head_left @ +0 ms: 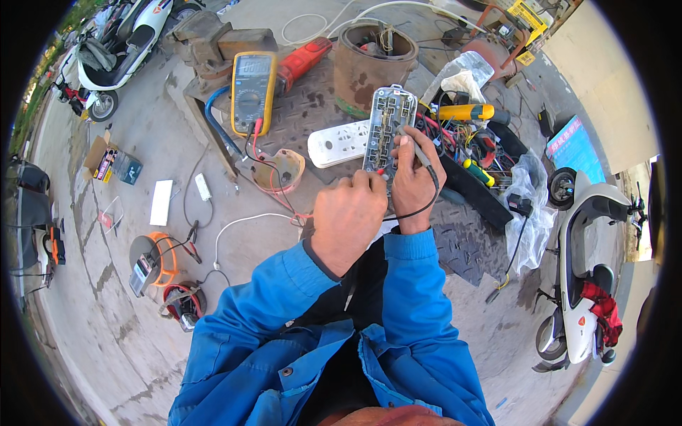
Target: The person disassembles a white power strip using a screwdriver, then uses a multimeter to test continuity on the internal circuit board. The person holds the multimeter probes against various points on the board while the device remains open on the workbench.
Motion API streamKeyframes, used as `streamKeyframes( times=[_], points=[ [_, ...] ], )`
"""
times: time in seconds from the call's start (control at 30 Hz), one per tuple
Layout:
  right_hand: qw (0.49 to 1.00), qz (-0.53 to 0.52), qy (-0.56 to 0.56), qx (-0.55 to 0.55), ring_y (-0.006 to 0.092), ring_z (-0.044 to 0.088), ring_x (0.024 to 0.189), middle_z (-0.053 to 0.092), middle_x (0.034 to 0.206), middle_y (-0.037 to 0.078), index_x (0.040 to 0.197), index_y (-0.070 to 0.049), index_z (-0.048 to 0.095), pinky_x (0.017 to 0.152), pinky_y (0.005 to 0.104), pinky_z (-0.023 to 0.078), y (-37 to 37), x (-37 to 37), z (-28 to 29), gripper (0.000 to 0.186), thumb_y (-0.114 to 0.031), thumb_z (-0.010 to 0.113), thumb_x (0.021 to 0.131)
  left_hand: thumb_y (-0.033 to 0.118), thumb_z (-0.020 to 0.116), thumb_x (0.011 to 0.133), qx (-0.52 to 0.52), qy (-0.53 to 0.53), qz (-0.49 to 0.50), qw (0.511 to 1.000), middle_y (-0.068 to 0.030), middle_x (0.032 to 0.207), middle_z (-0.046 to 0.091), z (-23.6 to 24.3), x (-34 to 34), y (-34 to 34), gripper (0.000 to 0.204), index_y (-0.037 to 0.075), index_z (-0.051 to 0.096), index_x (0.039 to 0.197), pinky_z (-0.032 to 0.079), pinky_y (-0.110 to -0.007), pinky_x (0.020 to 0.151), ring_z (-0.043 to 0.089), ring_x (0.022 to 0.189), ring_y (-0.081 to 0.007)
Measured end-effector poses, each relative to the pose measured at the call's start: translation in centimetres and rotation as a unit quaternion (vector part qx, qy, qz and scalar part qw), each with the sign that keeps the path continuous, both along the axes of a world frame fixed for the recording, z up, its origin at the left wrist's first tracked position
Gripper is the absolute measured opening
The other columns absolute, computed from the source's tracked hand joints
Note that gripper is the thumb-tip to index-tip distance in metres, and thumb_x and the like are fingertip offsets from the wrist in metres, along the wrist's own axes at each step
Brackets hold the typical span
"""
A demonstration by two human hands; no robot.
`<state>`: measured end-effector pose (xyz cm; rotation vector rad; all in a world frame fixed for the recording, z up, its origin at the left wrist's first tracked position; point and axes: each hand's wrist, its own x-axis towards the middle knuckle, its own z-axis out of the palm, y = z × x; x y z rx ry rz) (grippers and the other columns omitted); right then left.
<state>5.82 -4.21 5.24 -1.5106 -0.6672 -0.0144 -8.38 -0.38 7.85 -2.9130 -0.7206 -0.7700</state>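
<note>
An opened power strip (390, 113) lies in front of me, its rows of metal contacts bare. My right hand (414, 186) is closed on a dark test probe (423, 157) over the strip's right side, and a black lead loops beneath the wrist. Beside the strip's near end, my left hand (348, 224) is closed round a test probe; only a red bit shows past the fingers. Whether either tip touches a contact is hidden. A yellow multimeter (253, 92) stands beyond, red and black leads plugged in. The white socket cover (339, 144) lies left of the strip.
Behind the strip stands a rusty metal pot (373, 67), near a red power tool (304, 64) and a bench vise (217, 46). Tools and wires crowd a tool bag (483, 188) on the right. A shallow bowl (278, 170) sits left. Scooters (584, 270) are parked around.
</note>
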Motion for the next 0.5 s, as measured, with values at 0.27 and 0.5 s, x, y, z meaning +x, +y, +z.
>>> streamKeyframes(
  times=[0.27,0.5],
  points=[
    [1.000,0.006,0.011,-0.009,0.0116,0.073,0.084,0.081,0.101,0.009,0.127,0.005,0.077,0.074,0.0284,0.059,0.01,0.10,0.13,0.023,-0.011,0.072,0.112,0.013,0.076,0.086,-0.007,-0.005,0.001,1.000,-0.0070,0.089,0.071,-0.03,0.00,0.04,0.022,0.005,0.075,0.107,0.059,-0.038,0.055,0.078,0.075,-0.0227],
    [1.000,0.008,0.025,-0.007,0.0122,0.074,0.086,0.082,0.102,0.009,0.130,0.005,0.077,0.077,0.0286,0.060,0.00,0.29,0.10,0.024,-0.010,0.070,0.113,0.013,0.076,0.087,-0.015,-0.003,-0.001,1.000,-0.0064,0.089,0.070,0.06,-0.14,0.17,0.023,0.005,0.075,0.108,0.059,-0.037,0.055,0.077,0.075,-0.0224]
  ],
)
